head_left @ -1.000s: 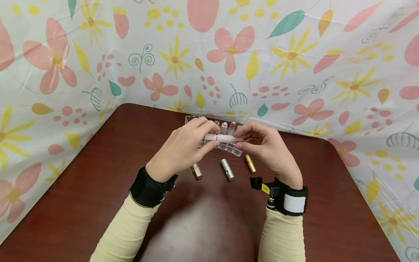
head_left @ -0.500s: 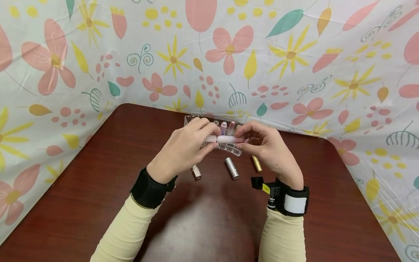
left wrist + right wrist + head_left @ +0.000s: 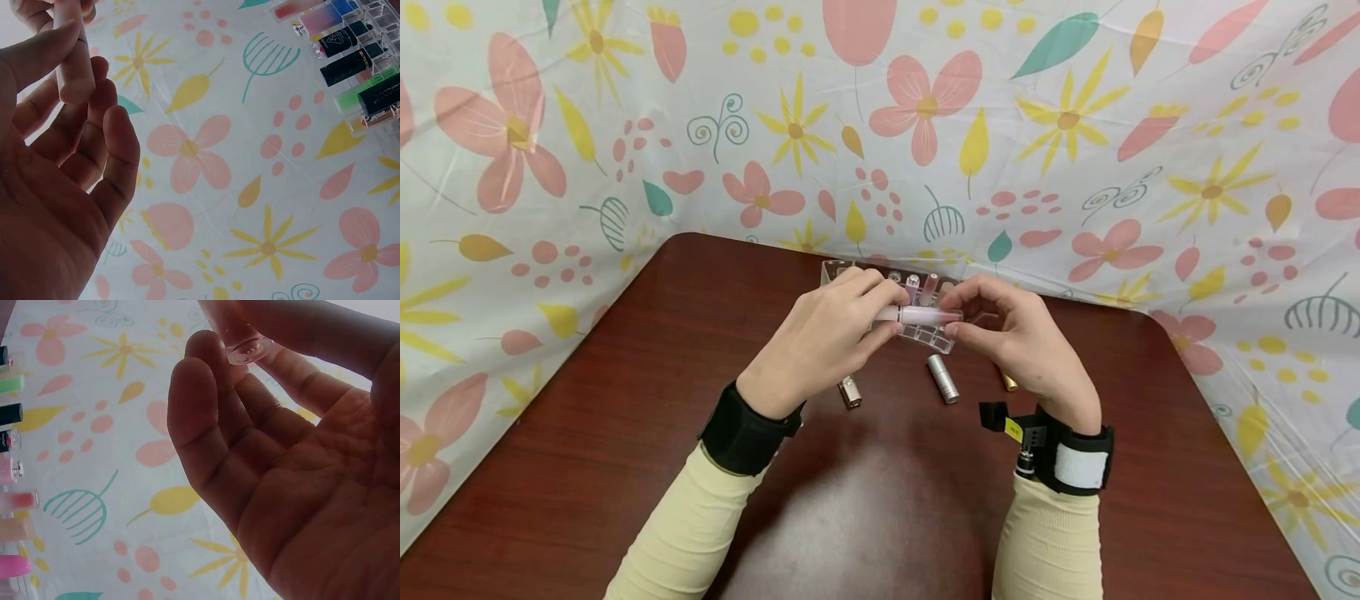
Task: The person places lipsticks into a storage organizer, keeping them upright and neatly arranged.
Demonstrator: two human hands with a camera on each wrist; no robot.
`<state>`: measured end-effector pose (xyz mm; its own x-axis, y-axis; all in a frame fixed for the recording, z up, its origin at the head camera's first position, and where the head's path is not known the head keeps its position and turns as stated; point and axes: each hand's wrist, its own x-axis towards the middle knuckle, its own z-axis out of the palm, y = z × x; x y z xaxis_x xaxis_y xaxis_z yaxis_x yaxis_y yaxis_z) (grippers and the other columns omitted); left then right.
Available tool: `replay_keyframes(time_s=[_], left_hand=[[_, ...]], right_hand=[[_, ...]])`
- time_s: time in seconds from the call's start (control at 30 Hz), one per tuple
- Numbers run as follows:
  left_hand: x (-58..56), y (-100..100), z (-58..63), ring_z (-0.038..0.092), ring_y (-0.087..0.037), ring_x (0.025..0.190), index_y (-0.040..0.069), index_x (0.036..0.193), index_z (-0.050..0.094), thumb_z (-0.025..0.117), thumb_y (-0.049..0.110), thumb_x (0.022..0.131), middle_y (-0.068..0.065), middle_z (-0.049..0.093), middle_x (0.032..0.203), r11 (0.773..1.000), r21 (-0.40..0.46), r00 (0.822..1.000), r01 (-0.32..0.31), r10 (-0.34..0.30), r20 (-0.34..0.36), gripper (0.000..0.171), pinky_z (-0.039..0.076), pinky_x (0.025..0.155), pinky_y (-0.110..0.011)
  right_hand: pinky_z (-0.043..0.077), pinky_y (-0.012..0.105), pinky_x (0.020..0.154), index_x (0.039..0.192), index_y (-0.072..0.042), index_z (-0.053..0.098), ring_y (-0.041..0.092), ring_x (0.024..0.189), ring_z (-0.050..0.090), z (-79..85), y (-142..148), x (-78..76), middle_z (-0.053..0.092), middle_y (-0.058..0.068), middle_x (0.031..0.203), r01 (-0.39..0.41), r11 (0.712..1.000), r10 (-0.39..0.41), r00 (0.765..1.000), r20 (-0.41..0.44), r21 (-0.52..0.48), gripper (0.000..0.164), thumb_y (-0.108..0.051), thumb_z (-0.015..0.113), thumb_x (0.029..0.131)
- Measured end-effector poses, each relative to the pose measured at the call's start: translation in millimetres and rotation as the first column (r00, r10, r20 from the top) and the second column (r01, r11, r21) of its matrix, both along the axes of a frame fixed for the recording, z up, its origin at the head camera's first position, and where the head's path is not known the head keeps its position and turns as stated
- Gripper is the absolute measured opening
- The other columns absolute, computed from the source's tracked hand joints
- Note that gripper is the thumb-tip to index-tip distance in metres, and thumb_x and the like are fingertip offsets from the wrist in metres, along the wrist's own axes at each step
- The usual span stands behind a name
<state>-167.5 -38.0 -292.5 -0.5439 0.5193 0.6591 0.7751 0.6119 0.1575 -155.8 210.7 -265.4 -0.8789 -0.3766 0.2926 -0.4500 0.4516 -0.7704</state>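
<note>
A pale pink lip gloss tube (image 3: 925,316) is held level between both hands, over the front of a clear lipstick organizer (image 3: 938,340). My left hand (image 3: 827,333) pinches its whitish end between thumb and fingers; in the left wrist view that rounded end (image 3: 76,87) juts past the thumb. At the other end, my right hand (image 3: 1018,333) pinches the darker pink, see-through tip (image 3: 250,350) between thumb and fingers. On the table in front lie a silver lipstick (image 3: 943,379), a rose-gold lipstick (image 3: 850,391) by the left hand, and a gold lipstick (image 3: 1009,381) mostly hidden under the right hand.
Several lip products stand in the organizer, among them a pink tube (image 3: 929,287) and a dark-cased one (image 3: 345,67). The dark red-brown table (image 3: 625,400) meets a floral cloth (image 3: 1060,183) at the back and sides.
The silver and gold lipsticks have shifted to the right, the gold one further beneath the right hand. The lip gloss and both hands stay nearly in place.
</note>
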Motion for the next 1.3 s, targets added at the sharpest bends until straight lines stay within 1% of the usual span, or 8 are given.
replay_keyframes(time_s=[0.23, 0.33, 0.43, 0.57, 0.77, 0.9, 1.1, 1.3], left_hand=[[0.2, -1, -0.1, 0.06, -0.015, 0.098, 0.015, 0.117, 0.07, 0.066, 0.025, 0.1, 0.003, 0.067, 0.105, 1.0, -0.016, 1.0, -0.018, 0.018, -0.001, 0.02, 0.056, 0.079, -0.029], [0.5, -2, -0.1, 0.059, -0.014, 0.099, 0.016, 0.123, 0.067, 0.065, 0.027, 0.101, 0.003, 0.066, 0.107, 1.0, -0.007, 1.0, -0.012, 0.012, 0.025, 0.024, 0.056, 0.079, -0.031], [0.4, -3, -0.2, 0.058, -0.013, 0.098, 0.017, 0.126, 0.064, 0.069, 0.027, 0.098, 0.004, 0.064, 0.109, 1.0, 0.001, 0.999, 0.0, 0.0, 0.054, 0.03, 0.057, 0.076, -0.032], [-0.7, -3, -0.7, 0.06, -0.012, 0.098, 0.017, 0.121, 0.064, 0.072, 0.024, 0.096, 0.005, 0.065, 0.11, 1.0, 0.0, 0.999, 0.0, 0.0, 0.046, 0.028, 0.057, 0.075, -0.031], [-2.2, -5, -1.1, 0.059, -0.014, 0.095, 0.016, 0.118, 0.068, 0.069, 0.025, 0.098, 0.003, 0.066, 0.106, 1.0, -0.019, 0.999, -0.021, 0.021, 0.033, 0.022, 0.057, 0.073, -0.029], [-3.3, -4, -1.9, 0.057, -0.012, 0.089, 0.016, 0.117, 0.07, 0.067, 0.025, 0.1, 0.003, 0.062, 0.104, 1.0, -0.021, 0.999, -0.019, 0.019, 0.036, 0.02, 0.054, 0.069, -0.027], [-5.1, -4, -3.0, 0.056, -0.012, 0.086, 0.016, 0.119, 0.07, 0.065, 0.025, 0.101, 0.002, 0.06, 0.103, 0.999, -0.029, 0.999, -0.026, 0.027, 0.037, 0.021, 0.053, 0.065, -0.027], [-7.9, -2, -8.7, 0.057, -0.013, 0.083, 0.018, 0.127, 0.066, 0.066, 0.027, 0.1, 0.002, 0.061, 0.099, 0.999, -0.041, 0.997, -0.028, 0.031, 0.077, 0.029, 0.054, 0.068, -0.03]], right_hand=[[0.057, 0.026, 0.076, 0.112, -0.014, 0.069, 0.016, 0.088, 0.067, 0.2, -2, 0.5, 0.068, 0.002, 0.105, 0.011, 1.0, -0.011, 1.0, -0.004, 0.015, 0.025, -0.003, 0.075, 0.09], [0.057, 0.025, 0.075, 0.111, -0.014, 0.069, 0.015, 0.086, 0.067, 0.2, -2, -0.2, 0.069, 0.002, 0.103, 0.003, 1.0, -0.002, 1.0, -0.021, 0.021, 0.024, -0.003, 0.074, 0.091], [0.056, 0.024, 0.073, 0.111, -0.013, 0.069, 0.015, 0.084, 0.066, -0.5, -1, -1.8, 0.069, 0.003, 0.101, 0.007, 1.0, -0.006, 1.0, -0.029, 0.03, 0.02, -0.006, 0.073, 0.093], [0.053, 0.024, 0.068, 0.111, -0.015, 0.069, 0.015, 0.079, 0.065, -0.9, -1, -3.3, 0.07, 0.005, 0.097, 0.012, 0.999, -0.012, 1.0, -0.022, 0.04, 0.015, -0.012, 0.07, 0.097], [0.051, 0.026, 0.063, 0.112, -0.017, 0.069, 0.017, 0.077, 0.065, -0.9, -2, -3.0, 0.069, 0.007, 0.097, 0.021, 0.999, -0.02, 1.0, -0.005, 0.046, 0.012, -0.018, 0.064, 0.101], [0.051, 0.025, 0.064, 0.114, -0.015, 0.069, 0.016, 0.076, 0.063, -0.8, -2, -2.7, 0.067, 0.011, 0.094, 0.016, 0.999, -0.016, 1.0, 0.004, 0.045, 0.014, -0.017, 0.065, 0.101], [0.054, 0.023, 0.071, 0.115, -0.013, 0.067, 0.018, 0.079, 0.065, -2.4, -2, -3.9, 0.069, 0.006, 0.097, 0.011, 0.998, -0.012, 1.0, 0.003, 0.058, 0.019, -0.012, 0.071, 0.096], [0.057, 0.027, 0.064, 0.116, -0.012, 0.068, 0.019, 0.074, 0.066, -8.9, -4, -10.6, 0.07, 0.008, 0.104, 0.03, 0.999, -0.03, 0.999, 0.03, 0.021, 0.019, -0.01, 0.068, 0.098]])
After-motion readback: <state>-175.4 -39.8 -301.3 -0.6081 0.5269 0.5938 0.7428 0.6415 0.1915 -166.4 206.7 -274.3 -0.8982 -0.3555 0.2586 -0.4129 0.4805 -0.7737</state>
